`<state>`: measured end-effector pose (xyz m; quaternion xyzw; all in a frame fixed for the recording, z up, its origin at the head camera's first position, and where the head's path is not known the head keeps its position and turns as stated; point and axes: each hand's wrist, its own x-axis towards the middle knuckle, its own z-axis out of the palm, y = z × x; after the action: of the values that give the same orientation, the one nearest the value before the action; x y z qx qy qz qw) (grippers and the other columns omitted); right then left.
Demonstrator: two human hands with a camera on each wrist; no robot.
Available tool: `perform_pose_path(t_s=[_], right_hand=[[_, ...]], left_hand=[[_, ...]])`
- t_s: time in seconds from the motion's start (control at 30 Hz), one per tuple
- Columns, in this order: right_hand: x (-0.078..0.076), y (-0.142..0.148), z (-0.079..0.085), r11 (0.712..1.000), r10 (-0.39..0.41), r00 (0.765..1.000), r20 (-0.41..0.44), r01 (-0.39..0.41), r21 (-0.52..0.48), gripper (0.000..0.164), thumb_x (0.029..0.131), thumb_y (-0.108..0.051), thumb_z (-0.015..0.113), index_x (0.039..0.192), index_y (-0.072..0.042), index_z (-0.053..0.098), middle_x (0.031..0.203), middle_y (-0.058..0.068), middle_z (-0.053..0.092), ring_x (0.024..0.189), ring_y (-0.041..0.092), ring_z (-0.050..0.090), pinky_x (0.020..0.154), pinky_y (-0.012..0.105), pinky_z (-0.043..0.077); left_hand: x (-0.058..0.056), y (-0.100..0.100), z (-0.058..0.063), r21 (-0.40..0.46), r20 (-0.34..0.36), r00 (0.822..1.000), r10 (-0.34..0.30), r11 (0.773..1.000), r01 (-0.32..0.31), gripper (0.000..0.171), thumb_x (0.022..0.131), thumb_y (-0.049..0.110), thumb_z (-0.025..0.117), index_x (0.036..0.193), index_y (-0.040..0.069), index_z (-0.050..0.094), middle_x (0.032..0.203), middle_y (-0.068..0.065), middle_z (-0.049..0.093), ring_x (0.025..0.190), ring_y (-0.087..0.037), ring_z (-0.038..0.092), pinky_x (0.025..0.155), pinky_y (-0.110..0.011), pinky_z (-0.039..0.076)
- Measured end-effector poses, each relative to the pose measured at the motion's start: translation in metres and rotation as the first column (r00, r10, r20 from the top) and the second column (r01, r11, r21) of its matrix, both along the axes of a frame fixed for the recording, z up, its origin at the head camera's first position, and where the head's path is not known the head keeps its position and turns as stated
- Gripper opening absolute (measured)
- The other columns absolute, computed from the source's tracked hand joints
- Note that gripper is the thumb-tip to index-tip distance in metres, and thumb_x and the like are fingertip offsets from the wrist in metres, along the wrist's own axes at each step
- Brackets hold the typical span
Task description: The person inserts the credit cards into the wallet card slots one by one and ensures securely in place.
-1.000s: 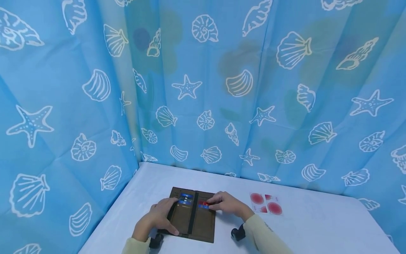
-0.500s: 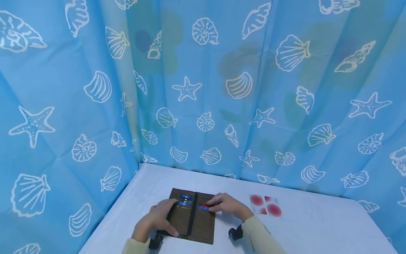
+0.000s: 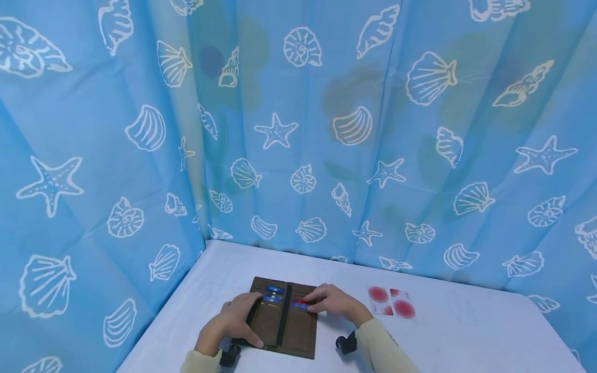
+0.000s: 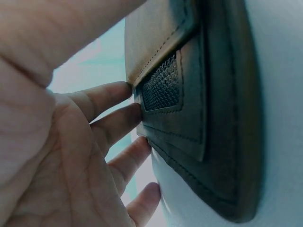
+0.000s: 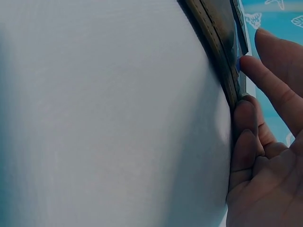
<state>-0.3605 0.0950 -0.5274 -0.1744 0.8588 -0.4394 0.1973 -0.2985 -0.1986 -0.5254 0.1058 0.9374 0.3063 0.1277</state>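
A brown wallet [image 3: 298, 336] lies spread flat on the white-covered table, a dark strip down its middle. Blue cards [image 3: 273, 299] show in its left half. My left hand [image 3: 233, 322] rests at the wallet's left side, thumb at the near edge; in the left wrist view its fingertips touch the stitched leather [image 4: 220, 104]. At the right half, my right hand [image 3: 339, 304] has its fingertips on a red card [image 3: 297, 301] with blue below it. The right wrist view shows one fingertip at the blue edge and other fingers bent beside the wallet's border.
Right of the wallet, a clear sheet with red circles [image 3: 392, 301] lies on the white tablecloth [image 3: 466, 331]. Blue curtains [image 3: 303, 129] printed with shells and starfish stand behind and to the left. Black wrist devices [image 3: 346, 343] sit at both sleeves.
Both hands keep their places on the wallet, and the right fingertips shift only slightly at the red card. The head view tilts a little.
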Motion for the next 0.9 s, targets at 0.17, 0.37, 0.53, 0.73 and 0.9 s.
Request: perform_pose_path(t_s=[0.17, 0.37, 0.53, 0.73, 0.9], right_hand=[[-0.002, -0.003, 0.002, 1.000, -0.004, 1.000, 0.013, 0.004, 0.002, 0.023, 0.084, -0.015, 0.077, 0.108, -0.014, 0.078, 0.110, 0.004, 0.061, 0.103, 0.021, 0.050, 0.085, 0.037, 0.050], [-0.007, -0.006, 0.008, 1.000, 0.006, 1.000, 0.003, -0.006, 0.018, 0.027, 0.084, -0.020, 0.077, 0.111, -0.017, 0.075, 0.117, 0.004, 0.061, 0.106, 0.022, 0.050, 0.092, 0.044, 0.052], [-0.011, -0.001, 0.009, 0.999, 0.028, 0.999, 0.023, -0.029, 0.027, 0.040, 0.083, -0.026, 0.079, 0.121, -0.016, 0.069, 0.120, 0.004, 0.062, 0.106, 0.022, 0.053, 0.096, 0.048, 0.053], [-0.005, 0.009, 0.009, 1.000, 0.014, 1.000, 0.015, -0.014, 0.020, 0.045, 0.081, -0.024, 0.081, 0.122, -0.013, 0.067, 0.113, 0.003, 0.065, 0.096, 0.019, 0.056, 0.084, 0.037, 0.058], [0.000, 0.018, 0.008, 1.000, 0.002, 0.998, -0.057, -0.001, 0.016, 0.045, 0.081, -0.022, 0.082, 0.123, -0.012, 0.066, 0.111, 0.003, 0.066, 0.092, 0.017, 0.061, 0.083, 0.036, 0.060]], left_hand=[[0.001, -0.003, 0.006, -0.005, 0.008, 1.000, 0.006, 1.000, -0.006, 0.113, 0.049, 0.039, 0.099, 0.143, 0.009, 0.044, 0.148, -0.016, 0.047, 0.139, -0.040, 0.037, 0.111, -0.073, 0.025], [-0.001, -0.006, 0.008, -0.014, -0.026, 1.000, 0.005, 1.000, -0.005, 0.113, 0.051, 0.040, 0.098, 0.144, 0.009, 0.043, 0.149, -0.016, 0.045, 0.140, -0.040, 0.036, 0.111, -0.072, 0.025], [-0.004, -0.006, 0.003, 0.009, -0.041, 0.999, -0.018, 1.000, 0.019, 0.114, 0.050, 0.043, 0.098, 0.143, 0.008, 0.043, 0.148, -0.017, 0.046, 0.138, -0.040, 0.038, 0.109, -0.073, 0.026], [-0.004, -0.002, -0.003, 0.015, -0.012, 1.000, -0.021, 1.000, 0.021, 0.113, 0.050, 0.044, 0.098, 0.143, 0.009, 0.044, 0.147, -0.014, 0.048, 0.138, -0.039, 0.038, 0.109, -0.074, 0.027], [-0.003, -0.003, -0.001, -0.003, 0.001, 1.000, -0.008, 1.000, 0.008, 0.110, 0.051, 0.041, 0.098, 0.142, 0.010, 0.045, 0.147, -0.013, 0.048, 0.138, -0.039, 0.038, 0.109, -0.074, 0.026]])
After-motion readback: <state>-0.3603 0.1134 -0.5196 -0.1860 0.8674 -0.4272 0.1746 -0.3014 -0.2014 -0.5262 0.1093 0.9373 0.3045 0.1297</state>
